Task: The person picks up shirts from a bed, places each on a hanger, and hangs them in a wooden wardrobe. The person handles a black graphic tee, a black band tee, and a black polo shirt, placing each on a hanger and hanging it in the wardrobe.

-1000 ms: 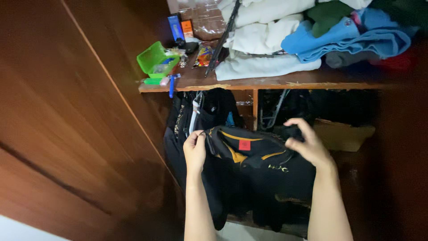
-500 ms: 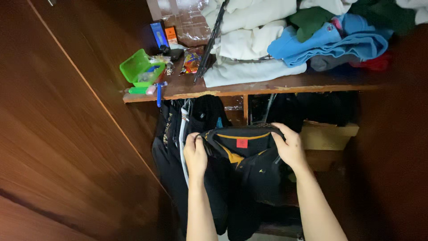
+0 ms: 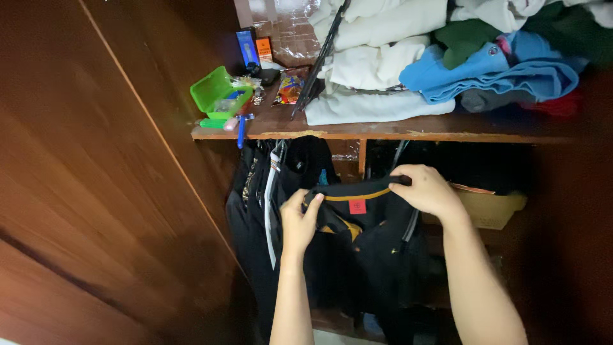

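I hold a black fabric garment with a yellow-trimmed collar and a small red label (image 3: 357, 217) stretched between my two hands, in front of the dark lower part of a brown wooden wardrobe. My left hand (image 3: 299, 220) has its grip pinched on the collar's left end, thumb in front and fingers curled behind the cloth. My right hand (image 3: 429, 190), at about 2 o'clock from the left one, has its grip pressed together on the collar's right end, knuckles up. The collar runs taut between them with the red label just below its middle, and the rest of the garment hangs down loose towards 6 o'clock.

At 9 o'clock from my left hand, dark clothes hang on hangers (image 3: 268, 185), close beside the garment. Straight up at 12 o'clock runs the worn wooden shelf (image 3: 396, 131). On its left end lies an open bright green plastic box (image 3: 217, 92), with a blue pen (image 3: 241, 131) poking over the shelf edge just beside it. A colourful snack packet (image 3: 289, 88) lies further in. On the right sits a heap of folded white cloths (image 3: 377, 64) and a crumpled light blue garment (image 3: 498, 70). At 3 o'clock from my right hand, a tan cardboard box (image 3: 495, 207) rests inside the wardrobe. The wardrobe's brown wooden door (image 3: 96, 191) fills the left side.
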